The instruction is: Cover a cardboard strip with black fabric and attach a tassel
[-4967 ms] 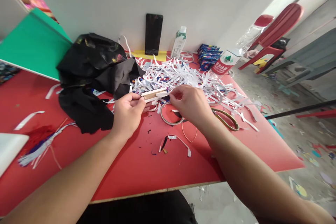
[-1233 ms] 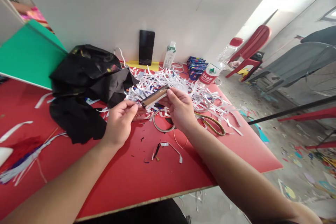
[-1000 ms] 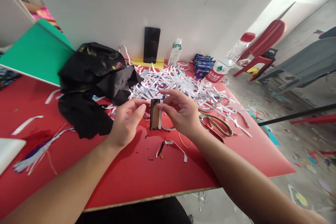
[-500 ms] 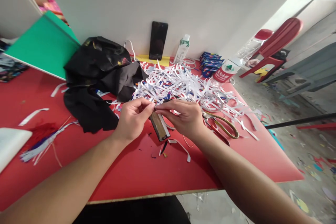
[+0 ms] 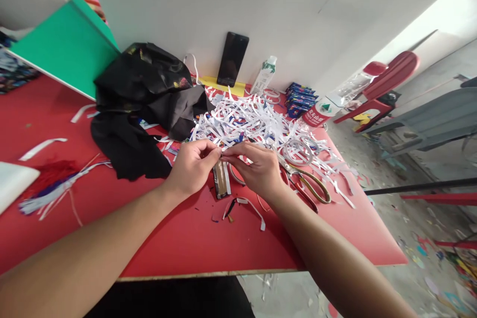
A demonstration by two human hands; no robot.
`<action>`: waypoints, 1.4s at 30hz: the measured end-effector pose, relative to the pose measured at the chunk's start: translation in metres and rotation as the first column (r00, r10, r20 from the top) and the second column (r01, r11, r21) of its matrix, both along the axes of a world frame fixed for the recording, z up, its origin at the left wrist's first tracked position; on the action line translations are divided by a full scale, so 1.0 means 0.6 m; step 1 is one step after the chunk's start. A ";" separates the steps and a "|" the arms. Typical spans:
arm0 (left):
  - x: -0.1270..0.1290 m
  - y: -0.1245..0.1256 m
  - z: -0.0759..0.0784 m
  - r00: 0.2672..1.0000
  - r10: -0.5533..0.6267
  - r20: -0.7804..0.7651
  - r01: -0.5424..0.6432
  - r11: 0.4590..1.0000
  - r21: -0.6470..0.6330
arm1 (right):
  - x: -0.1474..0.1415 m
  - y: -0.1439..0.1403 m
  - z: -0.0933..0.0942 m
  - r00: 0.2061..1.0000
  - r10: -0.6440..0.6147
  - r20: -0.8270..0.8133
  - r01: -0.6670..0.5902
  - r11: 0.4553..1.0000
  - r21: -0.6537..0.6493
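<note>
Nearest, two bare forearms reaching in over the front edge of the red table point(image 5: 186, 248). Just ahead of the wrists, a curled white paper scrap point(image 5: 250, 204) lying on the tabletop with dark snippets around it. Above that, left hand point(image 5: 192, 169) and right hand point(image 5: 257, 169) meeting fingertip to fingertip, both pinched shut on the upper end of a small brown card piece point(image 5: 222, 184). Card piece hanging nearly upright between the two hands, lower end just above or touching the table; which of the two, cannot tell. Thumb and forefinger of each hand closed tight, remaining fingers curled loosely.

Right of the right hand, scissors point(image 5: 311, 186) with gold-coloured handles flat on the table, and a tape ring point(image 5: 297, 152) just behind them. Left of the left hand, black cloth point(image 5: 130, 146) spread out, with a red and white tassel point(image 5: 52, 186) near the table's left edge.

Behind the hands, a heap of white paper strips point(image 5: 246, 121). Further back, a black bag point(image 5: 149, 77) and a green board point(image 5: 63, 49) to the left. Against the white wall, a dark phone point(image 5: 233, 58) leaning upright, a small carton point(image 5: 264, 75) beside it, then a blue packet stack point(image 5: 301, 99) and a red-labelled bottle point(image 5: 318, 112) lying on its side. Beyond the table, a red plastic chair point(image 5: 387, 82).
</note>
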State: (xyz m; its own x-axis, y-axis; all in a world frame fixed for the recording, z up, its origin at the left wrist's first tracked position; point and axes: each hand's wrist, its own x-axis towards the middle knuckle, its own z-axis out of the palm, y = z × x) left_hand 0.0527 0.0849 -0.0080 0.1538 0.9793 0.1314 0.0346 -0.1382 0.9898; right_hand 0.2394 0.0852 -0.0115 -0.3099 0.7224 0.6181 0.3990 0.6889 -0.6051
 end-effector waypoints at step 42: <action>-0.010 -0.008 0.010 0.986 -0.121 -0.112 0.140 0.975 0.172 | 0.018 0.003 0.018 0.960 0.111 0.256 -0.158 0.973 0.169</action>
